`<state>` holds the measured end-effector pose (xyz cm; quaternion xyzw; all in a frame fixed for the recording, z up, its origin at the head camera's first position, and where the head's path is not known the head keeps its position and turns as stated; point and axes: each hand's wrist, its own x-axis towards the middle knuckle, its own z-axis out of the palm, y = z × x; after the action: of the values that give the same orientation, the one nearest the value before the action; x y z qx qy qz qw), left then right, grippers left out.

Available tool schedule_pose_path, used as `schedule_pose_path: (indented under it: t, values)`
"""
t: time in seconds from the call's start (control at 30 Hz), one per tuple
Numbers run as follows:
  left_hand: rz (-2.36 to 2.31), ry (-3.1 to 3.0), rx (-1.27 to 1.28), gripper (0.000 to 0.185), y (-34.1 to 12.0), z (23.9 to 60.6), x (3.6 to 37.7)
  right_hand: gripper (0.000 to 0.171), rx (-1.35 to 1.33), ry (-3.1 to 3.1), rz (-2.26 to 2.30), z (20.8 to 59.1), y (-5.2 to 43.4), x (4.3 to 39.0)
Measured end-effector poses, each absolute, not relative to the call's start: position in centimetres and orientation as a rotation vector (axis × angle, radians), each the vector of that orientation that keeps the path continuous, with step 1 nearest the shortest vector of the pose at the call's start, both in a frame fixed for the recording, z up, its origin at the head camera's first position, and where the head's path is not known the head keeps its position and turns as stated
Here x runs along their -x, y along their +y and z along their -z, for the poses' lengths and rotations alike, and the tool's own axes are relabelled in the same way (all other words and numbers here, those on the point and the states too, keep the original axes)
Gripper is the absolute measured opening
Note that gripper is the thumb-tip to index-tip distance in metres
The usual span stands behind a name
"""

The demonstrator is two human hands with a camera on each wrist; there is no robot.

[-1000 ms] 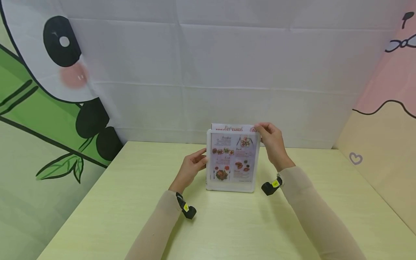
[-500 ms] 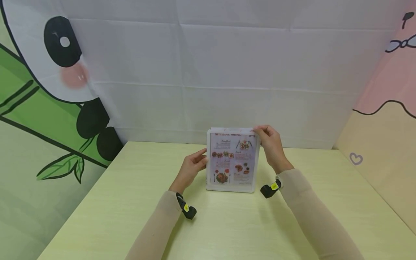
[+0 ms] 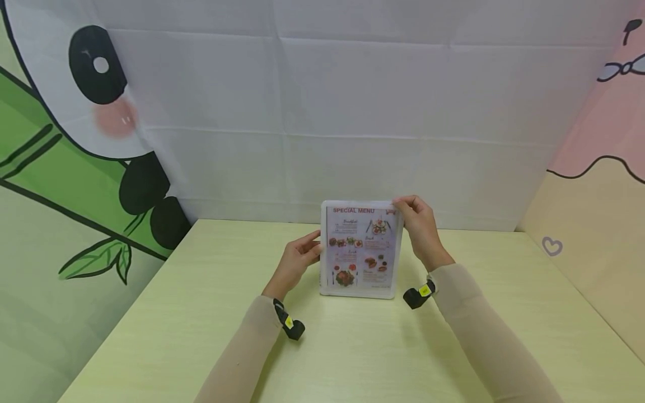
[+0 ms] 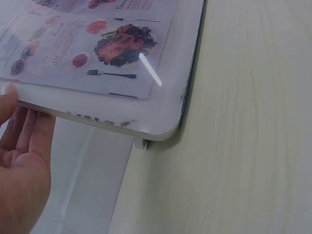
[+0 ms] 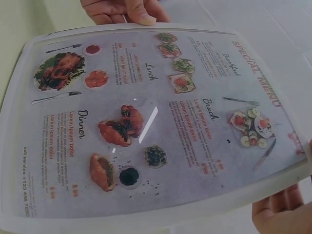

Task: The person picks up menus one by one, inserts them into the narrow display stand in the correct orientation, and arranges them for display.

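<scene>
A white-framed menu holder (image 3: pixel 361 291) stands upright on the table, with a printed menu sheet (image 3: pixel 360 246) behind its clear front. The words "SPECIAL MENU" show just under the top rim. My left hand (image 3: pixel 296 260) grips the holder's left edge, thumb in front and fingers behind, as the left wrist view also shows. At the top right corner my right hand (image 3: pixel 422 229) holds on, thumb at the top rim. In the right wrist view the fingers (image 5: pixel 282 207) of that hand reach behind the frame. A small foot (image 4: pixel 140 143) juts from behind the holder.
The pale wooden table (image 3: pixel 242 263) ends at a white cloth backdrop (image 3: pixel 353 112) close behind the holder. Cartoon-printed panels rise on the left (image 3: pixel 90 224) and the right (image 3: pixel 589 224).
The menu sheet has slid down into the holder; its top stuck out above the rim before. My right hand has moved slightly down with it. My left hand has stayed put.
</scene>
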<state>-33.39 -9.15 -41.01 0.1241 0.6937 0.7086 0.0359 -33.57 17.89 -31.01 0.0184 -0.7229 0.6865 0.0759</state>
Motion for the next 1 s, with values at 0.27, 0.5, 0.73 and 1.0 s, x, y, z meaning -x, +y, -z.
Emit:
schedule_pose_path:
  t: [0.27, 0.5, 0.73, 1.0]
  values:
    - [-2.168, 2.134, -0.369, 0.05, -9.11, 41.02, 33.35, 0.017, -0.07, -2.164, -2.077, 31.14, 17.97, 33.47]
    - [-2.169, 2.139, -0.369, 0.052, -9.06, 41.08, 33.36, 0.019, -0.095, -2.14, -2.123, 31.23, 18.02, 33.5]
    - [-2.156, 2.148, -0.384, 0.05, -9.1, 40.89, 33.15, 0.026, -0.121, -2.108, -2.179, 31.31, 18.12, 33.44]
    - [-2.128, 2.184, -0.386, 0.049, -9.14, 40.73, 33.07, 0.034, -0.121, -2.133, -2.168, 31.38, 18.4, 33.24]
